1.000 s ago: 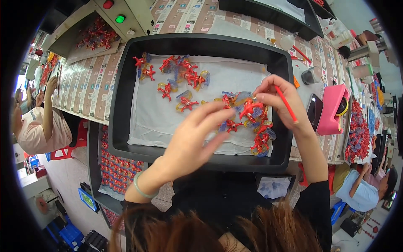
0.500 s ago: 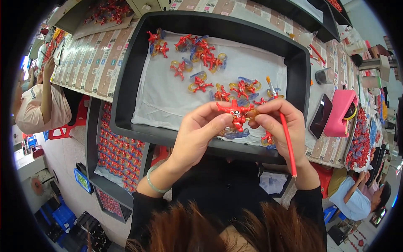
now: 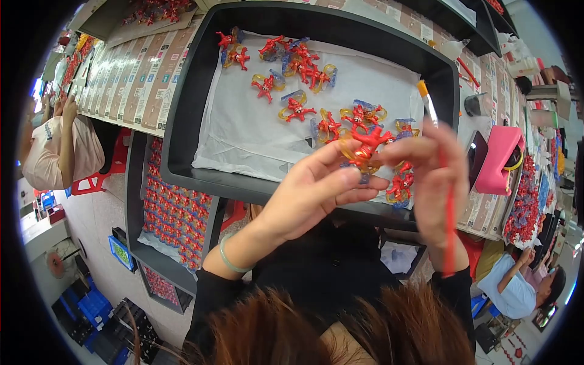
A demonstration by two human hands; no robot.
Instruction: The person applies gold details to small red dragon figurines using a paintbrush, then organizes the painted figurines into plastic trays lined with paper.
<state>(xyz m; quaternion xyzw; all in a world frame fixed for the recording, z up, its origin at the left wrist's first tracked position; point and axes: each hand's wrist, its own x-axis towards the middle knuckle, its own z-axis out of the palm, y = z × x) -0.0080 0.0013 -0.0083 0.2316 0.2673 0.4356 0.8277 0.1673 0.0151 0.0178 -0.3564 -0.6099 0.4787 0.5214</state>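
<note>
My left hand (image 3: 313,191) holds a small red toy figure (image 3: 370,146) with spread limbs between thumb and fingers, over the near right part of a black tray (image 3: 177,137). My right hand (image 3: 443,188), smeared by motion, is just right of the figure. In it is a paintbrush (image 3: 450,234) with a red handle, its orange bristles pointing up and away. Whether the right fingertips touch the figure is unclear. Several like figures (image 3: 299,66), with clear blue and yellow curved parts, lie on the tray's white liner (image 3: 240,143).
Right of the tray are a pink tape-dispenser-like holder (image 3: 494,170), a dark phone (image 3: 477,150) and a small cup (image 3: 476,105). A lower tray (image 3: 135,207) full of red figures stands left. Other people sit at far left (image 3: 64,149) and right (image 3: 510,289).
Both hands have moved right, and the figure is now tilted, in my left hand's grip. My right hand has drawn away rightward with the brush, which stands more upright. The view has shifted slightly.
</note>
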